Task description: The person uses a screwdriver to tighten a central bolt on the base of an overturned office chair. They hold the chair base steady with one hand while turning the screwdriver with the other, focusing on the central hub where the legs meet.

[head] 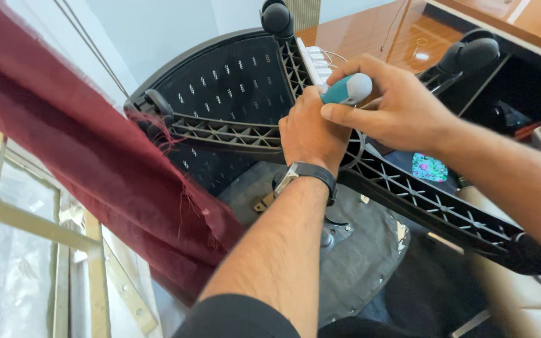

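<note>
Two hands are closed on one teal-handled screwdriver (345, 89), held over the hub of an upturned black chair base (233, 128). The left hand (311, 128) is fisted low around the shank, apparently to steady it; the right hand (396, 103) has fingers pinched about the handle, the grey cap just above them, placed for turning.

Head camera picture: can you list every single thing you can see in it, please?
Chair base: one, black, ribbed star legs, upturned at centre.
Caster wheels: two clear ones, black, at the leg tips up top.
Screwdriver handle: one, teal and grey, over the hub.
Curtain: one, dark red, frayed, left.
Window frame: one, pale yellow, lower left.
Desk: one, glossy brown, top.
Power strip: one, white, on the desk.
Wristwatch: one, black, left wrist.
Left hand: gripping at the hub.
Right hand: holding the screwdriver handle.
</note>
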